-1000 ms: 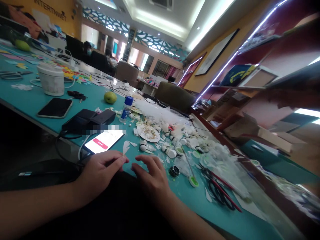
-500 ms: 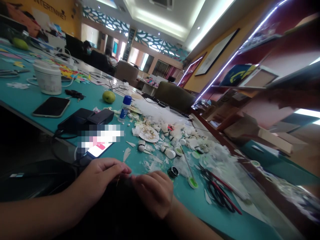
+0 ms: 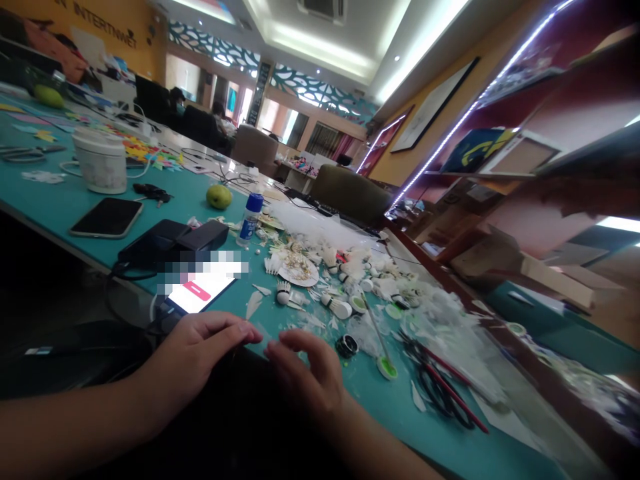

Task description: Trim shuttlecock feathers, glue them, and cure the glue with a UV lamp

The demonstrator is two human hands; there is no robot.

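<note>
At the near table edge, my left hand [image 3: 207, 350] is closed in a pinch, thumb against fingers. What lies in the pinch is too small and dark to make out. Just to its right, my right hand [image 3: 313, 370] has its thumb and fingers apart, with nothing visible between them. A lit phone [image 3: 203, 290] lies beyond my left hand. White feather pieces [image 3: 254, 303] and shuttlecocks [image 3: 283, 292] are scattered in front of both hands. A small black-rimmed jar [image 3: 347, 345] stands beyond my right hand.
Scissors [image 3: 435, 380] and a green-paint cap [image 3: 387, 367] lie to the right. A glue bottle [image 3: 249, 220], a green fruit [image 3: 219, 197], a black adapter [image 3: 155, 243], a dark phone [image 3: 107, 217] and a white tub [image 3: 100, 163] sit farther back. Plastic bags [image 3: 445, 320] spread at right.
My right hand has come slightly away from my left, and its fingers have spread. My left hand stays pinched in nearly the same place. The view has shifted slightly.
</note>
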